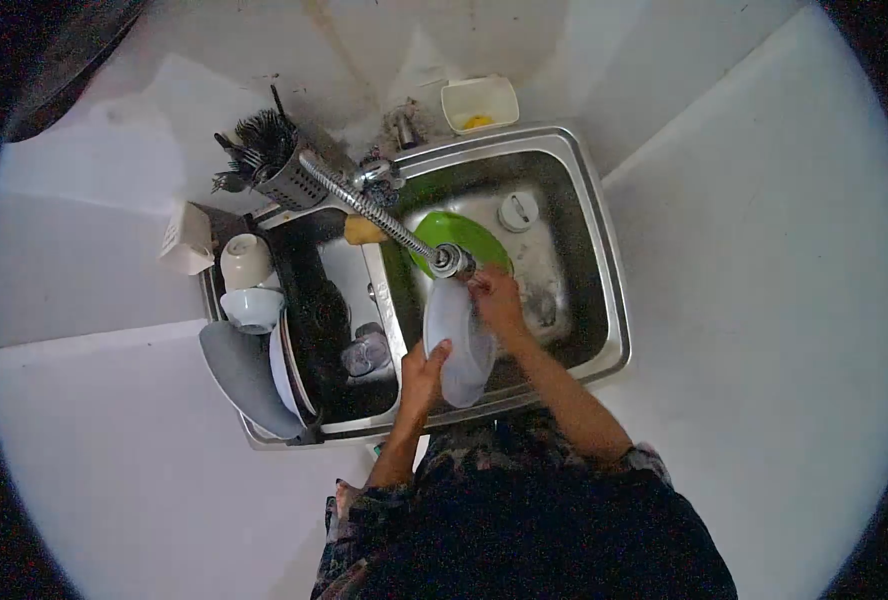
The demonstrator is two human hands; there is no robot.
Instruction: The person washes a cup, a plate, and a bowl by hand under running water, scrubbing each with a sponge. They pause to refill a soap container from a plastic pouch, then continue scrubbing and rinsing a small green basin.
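Note:
My left hand [425,372] grips the near left rim of a white plate [459,345], thumb on its face. The plate is tilted over the right sink basin [564,270], below the faucet head [451,261]. My right hand [497,298] is closed beside the plate's upper right edge, just under the faucet head. Its fingertips are partly hidden, so what they hold cannot be made out. Behind it, a green plate [469,234] leans in the basin. A round white object [518,211] lies on the basin floor.
The flexible metal spout [369,208] arches over the basin. To the left are a dish rack with bowls [253,309] and a grey plate [247,380], a cutlery holder [297,182], a yellow sponge [365,230] and a clear container [366,352]. A cream tub [480,104] stands behind.

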